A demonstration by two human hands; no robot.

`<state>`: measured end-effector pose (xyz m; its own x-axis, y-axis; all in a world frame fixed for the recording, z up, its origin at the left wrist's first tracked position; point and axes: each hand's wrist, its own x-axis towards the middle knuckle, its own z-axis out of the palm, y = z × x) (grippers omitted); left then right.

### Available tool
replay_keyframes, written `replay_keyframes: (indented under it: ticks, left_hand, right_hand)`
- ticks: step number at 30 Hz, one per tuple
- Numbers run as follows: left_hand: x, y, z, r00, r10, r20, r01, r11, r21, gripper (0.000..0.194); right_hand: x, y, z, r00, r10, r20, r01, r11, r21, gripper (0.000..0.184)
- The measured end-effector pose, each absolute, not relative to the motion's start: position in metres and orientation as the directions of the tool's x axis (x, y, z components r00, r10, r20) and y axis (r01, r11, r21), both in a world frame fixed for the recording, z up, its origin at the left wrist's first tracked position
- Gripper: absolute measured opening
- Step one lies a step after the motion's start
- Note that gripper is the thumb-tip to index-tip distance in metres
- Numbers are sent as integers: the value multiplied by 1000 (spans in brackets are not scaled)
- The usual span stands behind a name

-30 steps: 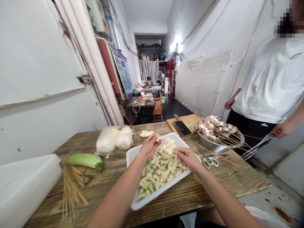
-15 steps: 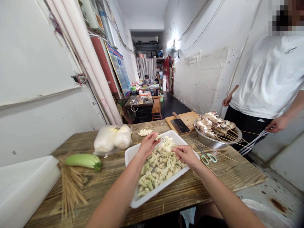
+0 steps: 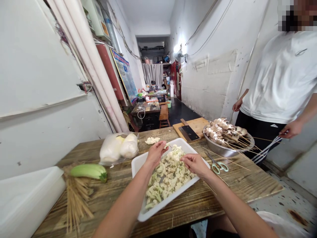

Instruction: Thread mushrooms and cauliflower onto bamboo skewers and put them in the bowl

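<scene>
A white tray (image 3: 138, 162) heaped with cauliflower florets (image 3: 168, 175) sits on the wooden table in front of me. My left hand (image 3: 155, 152) hovers over the tray's far left part, its fingers pinched on a floret (image 3: 167, 144) that seems to sit on a thin skewer. My right hand (image 3: 194, 162) is over the tray's right side, fingers curled and pinched together on something I cannot make out.
A bundle of bamboo skewers (image 3: 75, 198) and a green zucchini (image 3: 89, 171) lie at left beside a white box (image 3: 22, 198). Bagged white vegetables (image 3: 119, 147), a cleaver on a board (image 3: 189, 131), scissors (image 3: 218, 166) and a metal bowl of skewers (image 3: 228, 135) stand behind. A person in white (image 3: 279, 86) stands at right.
Both hands stay over the tray with only slight shifts. The view has moved a little.
</scene>
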<state>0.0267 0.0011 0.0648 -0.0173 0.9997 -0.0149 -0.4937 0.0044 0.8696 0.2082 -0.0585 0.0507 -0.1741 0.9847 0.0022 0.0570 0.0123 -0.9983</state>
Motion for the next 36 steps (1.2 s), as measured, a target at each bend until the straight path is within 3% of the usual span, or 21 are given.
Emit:
replay_keyframes:
  ticks: [8,17,36]
  left_hand:
    - [31,0,63,-50,997,63,-373,-77,924,30]
    - [38,-5,69,-82,997,-6,-491,-35,870,21]
    - [42,-4,65,-84,992,90,-332,-113,937,20]
  right_hand:
    - [209,-57,44,-170,985,34,84,49,-995,30]
    - [206,-57,43,-214,966,145,115,172,-978,31]
    - [206,-53,37,-169,962,214,95,232,-968,26]
